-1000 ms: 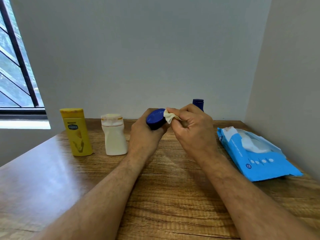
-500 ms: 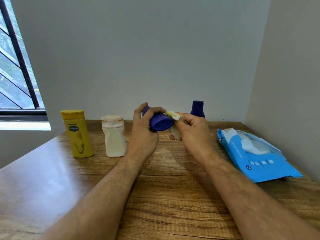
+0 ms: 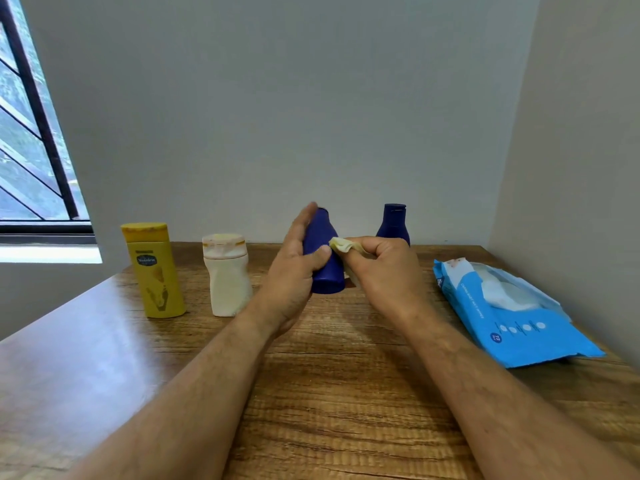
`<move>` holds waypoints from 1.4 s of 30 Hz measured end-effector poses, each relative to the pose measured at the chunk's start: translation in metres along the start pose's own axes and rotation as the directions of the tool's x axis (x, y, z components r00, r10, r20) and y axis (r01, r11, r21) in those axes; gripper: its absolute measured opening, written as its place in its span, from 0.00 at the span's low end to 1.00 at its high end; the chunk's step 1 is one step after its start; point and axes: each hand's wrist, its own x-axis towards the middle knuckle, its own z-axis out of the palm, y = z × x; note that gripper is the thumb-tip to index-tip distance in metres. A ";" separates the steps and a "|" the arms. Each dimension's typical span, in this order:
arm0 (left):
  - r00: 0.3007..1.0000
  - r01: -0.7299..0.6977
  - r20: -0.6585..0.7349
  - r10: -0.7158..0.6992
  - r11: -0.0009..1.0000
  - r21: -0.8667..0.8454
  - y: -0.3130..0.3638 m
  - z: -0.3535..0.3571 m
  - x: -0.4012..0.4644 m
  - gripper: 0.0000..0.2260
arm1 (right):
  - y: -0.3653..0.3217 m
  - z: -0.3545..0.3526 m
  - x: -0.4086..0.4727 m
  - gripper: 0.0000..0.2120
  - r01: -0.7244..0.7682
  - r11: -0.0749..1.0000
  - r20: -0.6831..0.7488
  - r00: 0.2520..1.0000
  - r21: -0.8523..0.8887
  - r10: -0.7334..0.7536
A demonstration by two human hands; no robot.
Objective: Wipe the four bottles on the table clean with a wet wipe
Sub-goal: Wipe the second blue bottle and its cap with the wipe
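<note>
- The left hand (image 3: 294, 271) had its fingers (image 3: 304, 223) wrapped round the dark blue bottle (image 3: 323, 258), thumb pressed on the near side, holding it off the tabletop (image 3: 329, 393), probably to expose its surface for wiping.
- The right hand (image 3: 384, 268) had its fingers (image 3: 377, 245) pinched tight on a bunched, yellowed wet wipe (image 3: 341, 244), which touched the bottle's right side just beside the left thumb.
- A second dark blue bottle (image 3: 393, 221) stood upright behind the right hand; whether it had been wiped, I could not tell.
- Left of the hands stood a white bottle (image 3: 227, 275) and a yellow bottle (image 3: 154, 271), apart from each other.
- An open blue wipes pack (image 3: 512, 317) lay to the right, within easy reach, likely for a fresh wipe.
</note>
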 end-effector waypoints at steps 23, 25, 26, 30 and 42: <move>0.999 0.031 -0.049 -0.007 0.857 0.514 -0.013 -0.009 0.003 0.33 | -0.007 -0.005 -0.001 0.12 0.291 0.949 -0.148 0.940 -0.117 -0.307; 0.999 0.013 -0.040 0.010 0.853 0.522 -0.013 -0.009 0.003 0.32 | -0.008 -0.006 -0.004 0.12 0.341 0.923 -0.077 0.930 -0.177 -0.359; 0.999 0.006 -0.038 0.016 0.851 0.526 -0.014 -0.009 0.003 0.32 | -0.009 -0.006 -0.005 0.12 0.358 0.912 -0.056 0.925 -0.201 -0.375; 0.999 0.010 -0.046 0.016 0.854 0.520 -0.014 -0.010 0.003 0.31 | -0.008 -0.010 -0.005 0.11 0.442 0.852 -0.017 0.885 -0.279 -0.465; 0.995 0.034 -0.097 0.016 0.868 0.496 -0.015 -0.013 0.005 0.34 | -0.011 -0.008 -0.009 0.12 0.550 0.744 -0.032 0.796 -0.379 -0.605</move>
